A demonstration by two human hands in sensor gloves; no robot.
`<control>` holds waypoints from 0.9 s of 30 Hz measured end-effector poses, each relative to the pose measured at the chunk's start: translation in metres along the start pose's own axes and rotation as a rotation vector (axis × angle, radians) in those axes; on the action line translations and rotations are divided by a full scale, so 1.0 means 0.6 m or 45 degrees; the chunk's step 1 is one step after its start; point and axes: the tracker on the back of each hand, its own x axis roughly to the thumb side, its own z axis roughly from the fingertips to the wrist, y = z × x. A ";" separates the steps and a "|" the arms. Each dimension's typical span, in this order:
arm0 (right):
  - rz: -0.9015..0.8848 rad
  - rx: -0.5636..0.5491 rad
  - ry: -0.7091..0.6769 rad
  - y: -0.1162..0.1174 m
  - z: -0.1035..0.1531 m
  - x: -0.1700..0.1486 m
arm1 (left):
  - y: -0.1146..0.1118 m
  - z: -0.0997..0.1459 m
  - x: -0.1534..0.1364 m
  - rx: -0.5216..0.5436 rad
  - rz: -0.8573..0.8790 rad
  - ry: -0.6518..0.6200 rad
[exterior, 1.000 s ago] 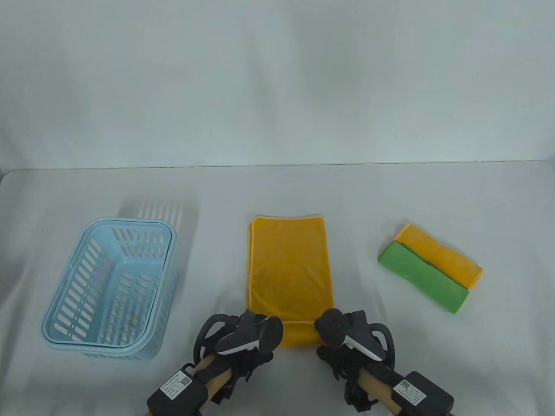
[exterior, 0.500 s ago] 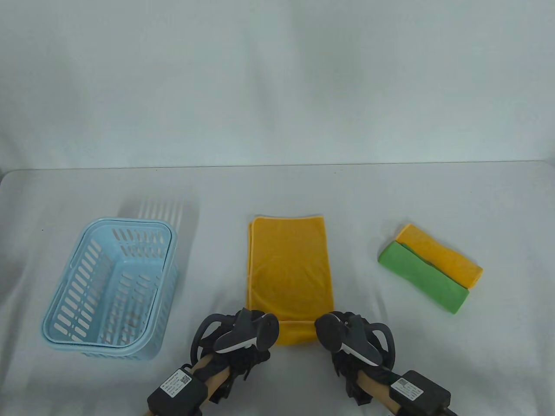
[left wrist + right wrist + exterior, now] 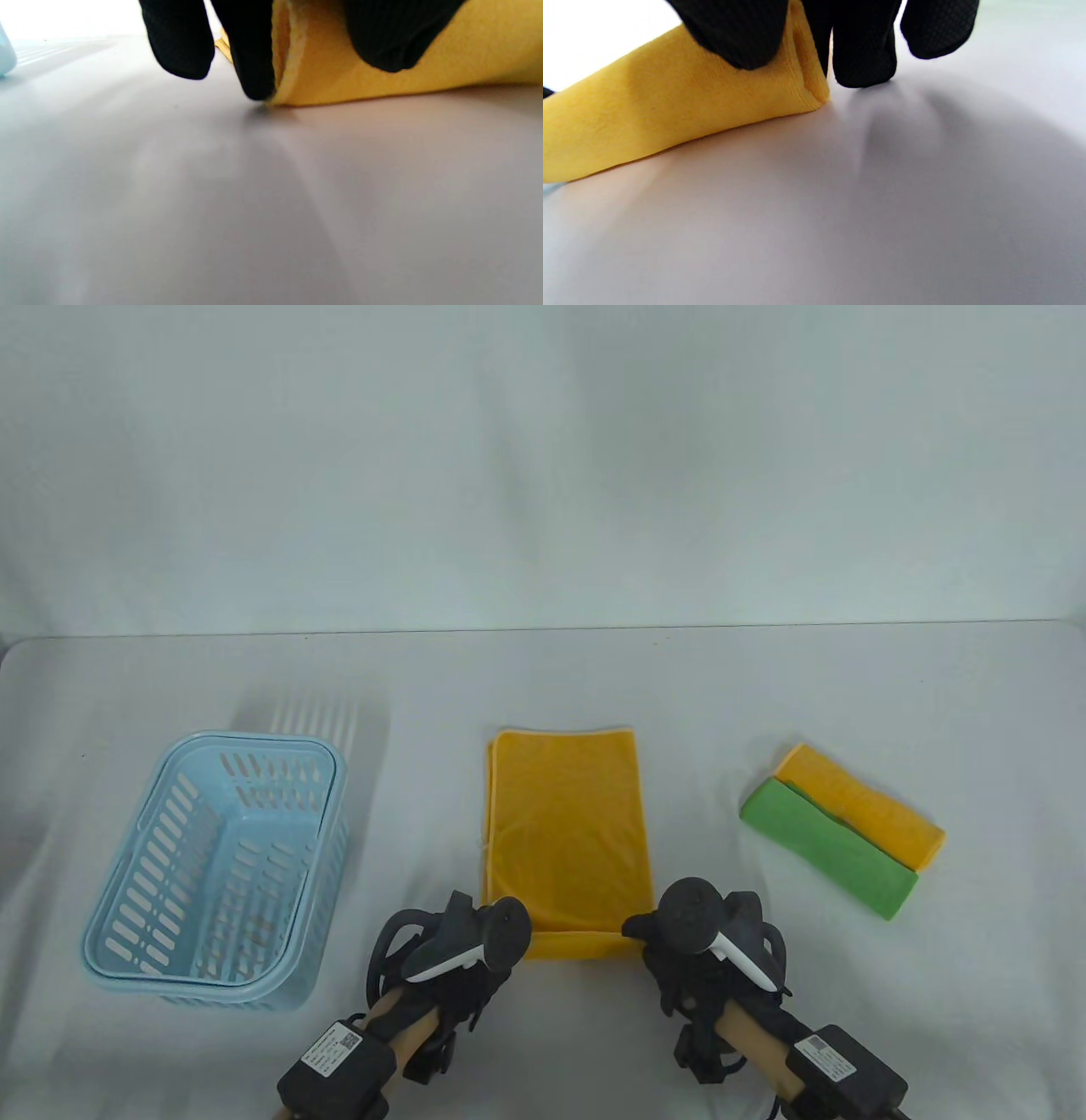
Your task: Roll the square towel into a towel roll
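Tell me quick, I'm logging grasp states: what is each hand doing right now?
Left hand: fingers curled on the near rolled edge of the yellow towel, holding it.
Right hand: pinching the same rolled edge at its other end.

Yellow towel (image 3: 567, 836) mid-table, near edge rolled. Left hand (image 3: 462, 954) at roll's left end, right hand (image 3: 708, 937) at right end. Blue basket (image 3: 127, 937) left. Green (image 3: 831, 848) and yellow (image 3: 865, 806) rolls right, touching.

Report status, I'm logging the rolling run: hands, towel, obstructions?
Left hand, right hand: each pinching the yellow towel by its rolled near end. Far part flat. Nothing blocking the roll path.
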 end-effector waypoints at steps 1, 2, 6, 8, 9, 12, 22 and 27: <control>-0.020 0.015 0.000 0.000 -0.001 -0.001 | 0.002 0.000 -0.003 0.005 0.014 0.007; -0.039 0.030 0.001 -0.001 -0.001 -0.003 | 0.004 0.000 -0.007 0.009 0.034 0.013; -0.116 0.115 0.026 -0.005 0.001 -0.009 | 0.011 0.003 -0.021 -0.002 0.178 0.024; -0.149 0.185 0.023 -0.005 0.003 -0.012 | 0.011 0.005 -0.027 -0.030 0.230 0.018; -0.170 0.209 0.024 -0.004 0.004 -0.014 | 0.010 0.004 -0.030 -0.069 0.255 0.010; -0.233 0.186 0.055 -0.004 0.002 -0.019 | 0.011 0.005 -0.035 -0.074 0.286 0.007; -0.260 -0.015 0.167 0.004 -0.010 -0.025 | 0.001 -0.010 -0.039 0.037 0.185 0.220; -0.262 -0.032 0.176 0.002 -0.012 -0.028 | -0.004 -0.012 -0.044 0.070 0.187 0.295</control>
